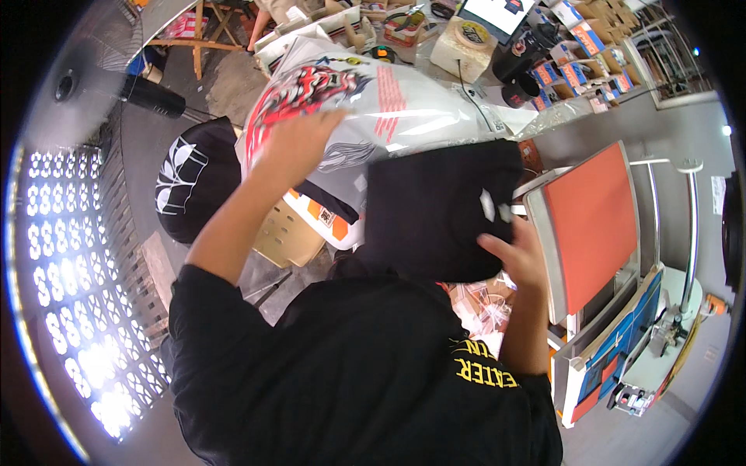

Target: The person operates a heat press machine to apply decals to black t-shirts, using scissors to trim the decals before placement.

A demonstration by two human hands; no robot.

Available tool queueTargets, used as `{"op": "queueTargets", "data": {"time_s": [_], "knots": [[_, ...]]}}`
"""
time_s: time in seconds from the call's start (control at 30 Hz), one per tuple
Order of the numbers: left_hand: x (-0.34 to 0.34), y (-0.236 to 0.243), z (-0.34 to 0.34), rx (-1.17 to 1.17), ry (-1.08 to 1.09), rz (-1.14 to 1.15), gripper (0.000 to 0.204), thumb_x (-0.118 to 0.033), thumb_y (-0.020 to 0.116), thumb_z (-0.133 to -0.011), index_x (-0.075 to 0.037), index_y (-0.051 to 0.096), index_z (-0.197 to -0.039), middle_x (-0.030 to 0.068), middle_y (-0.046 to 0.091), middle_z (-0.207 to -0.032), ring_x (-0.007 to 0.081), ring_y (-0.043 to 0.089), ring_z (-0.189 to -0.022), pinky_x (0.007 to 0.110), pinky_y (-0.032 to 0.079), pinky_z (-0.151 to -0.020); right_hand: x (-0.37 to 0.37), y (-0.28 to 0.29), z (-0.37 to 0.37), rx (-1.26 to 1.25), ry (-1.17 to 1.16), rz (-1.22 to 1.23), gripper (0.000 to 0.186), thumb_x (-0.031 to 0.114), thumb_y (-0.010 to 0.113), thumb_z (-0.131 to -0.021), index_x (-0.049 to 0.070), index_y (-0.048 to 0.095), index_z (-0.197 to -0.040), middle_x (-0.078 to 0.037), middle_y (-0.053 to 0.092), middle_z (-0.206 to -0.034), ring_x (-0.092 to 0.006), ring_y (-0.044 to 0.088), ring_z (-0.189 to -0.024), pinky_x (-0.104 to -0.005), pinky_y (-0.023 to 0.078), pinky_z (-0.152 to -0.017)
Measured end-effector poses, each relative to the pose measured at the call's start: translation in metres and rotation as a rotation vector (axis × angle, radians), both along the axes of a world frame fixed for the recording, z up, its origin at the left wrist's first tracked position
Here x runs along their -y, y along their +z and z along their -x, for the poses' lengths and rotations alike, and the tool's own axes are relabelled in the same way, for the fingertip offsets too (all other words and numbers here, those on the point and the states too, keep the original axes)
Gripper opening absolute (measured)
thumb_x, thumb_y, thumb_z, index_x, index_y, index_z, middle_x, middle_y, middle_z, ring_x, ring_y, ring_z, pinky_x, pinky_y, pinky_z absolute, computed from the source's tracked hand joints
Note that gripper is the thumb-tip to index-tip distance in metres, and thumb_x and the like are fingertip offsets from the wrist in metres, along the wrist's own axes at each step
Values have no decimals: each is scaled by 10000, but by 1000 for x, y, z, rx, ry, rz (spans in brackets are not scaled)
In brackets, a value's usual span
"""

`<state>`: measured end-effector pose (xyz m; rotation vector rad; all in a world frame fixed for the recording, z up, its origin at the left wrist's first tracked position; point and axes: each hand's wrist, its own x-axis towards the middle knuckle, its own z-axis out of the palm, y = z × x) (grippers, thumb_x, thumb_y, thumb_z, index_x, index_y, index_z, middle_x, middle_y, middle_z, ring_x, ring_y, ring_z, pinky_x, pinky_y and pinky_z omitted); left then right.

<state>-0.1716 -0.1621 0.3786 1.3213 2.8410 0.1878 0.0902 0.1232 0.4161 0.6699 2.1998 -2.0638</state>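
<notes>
Folded black garment (443, 213), likely a T-shirt: at centre of view, in front of the torso, taken here as landmark. It is a compact, roughly square bundle, small white patch (487, 206) on its upper face near the right side; folding looks complete, in my judgement. Garment lies outside the printed plastic bag (423, 109), which spreads beyond it and to its left, glossy, with a red-and-black graphic; whether the print sits on the film or on something inside cannot be told. Bag mouth not made out, so open or sealed is undetermined; what remains to be done on either item does not show. Right hand (524, 252): at the garment's right edge, gripping it, thumb laid across the upper face, other fingers mostly hidden behind or below; forearm rises nearly upright from the lower right. Left hand (299, 144): beyond and left of the garment, over the bag, back of hand toward the camera, fingers directed right; arm stretched forward, elbow left of the garment. Hand blurred: cannot tell whether it pinches the film, presses on it or hovers just above. Farther out: heat press (594, 225) with orange-red pad right of the garment, tape dispenser (464, 50) beyond it, past the bag
</notes>
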Motion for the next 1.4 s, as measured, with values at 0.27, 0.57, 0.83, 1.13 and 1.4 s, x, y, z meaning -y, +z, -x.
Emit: {"op": "queueTargets", "data": {"time_s": [0.27,0.57,0.83,1.13,1.4], "knots": [[-68,-60,-112,197,-376,-360,675,-317,748,-820,-64,491,-1391,179,469,-1446,374,435,-1332,532,318,-1121,0,12,-136,-65,-195,-1130,180,-20,749,-680,15,647,-824,-129,665,-823,-318,660,-765,-382,518,-669],[-212,3,-300,402,-1422,-422,641,-407,804,-736,-114,553,-1248,141,539,-1326,334,473,-1307,601,212,-1159,39,21,-278,-434,-766,-951,269,-106,772,-645,29,609,-811,-93,655,-807,-248,638,-756,-362,502,-737],[-200,6,-401,632,-1488,-311,354,-121,787,-670,-38,603,-961,153,584,-1107,340,557,-1136,505,328,-1120,49,9,-348,-574,-1064,-753,212,-103,776,-716,8,646,-842,-93,654,-808,-207,623,-751,-290,482,-693],[-249,31,-255,1189,-945,-896,322,-47,763,-758,-65,457,-659,72,622,-790,260,621,-913,420,442,-930,-8,2,-402,-201,-687,-477,276,83,872,-689,15,613,-760,-55,595,-686,-158,548,-629,-291,422,-579],[-309,61,-190,701,-831,-576,208,41,769,-679,-30,592,-762,43,553,-650,162,519,-572,281,403,-550,-73,-43,-389,117,-1116,-872,199,-117,604,-699,-5,559,-858,-149,556,-764,-291,578,-727,-350,466,-691]]}}
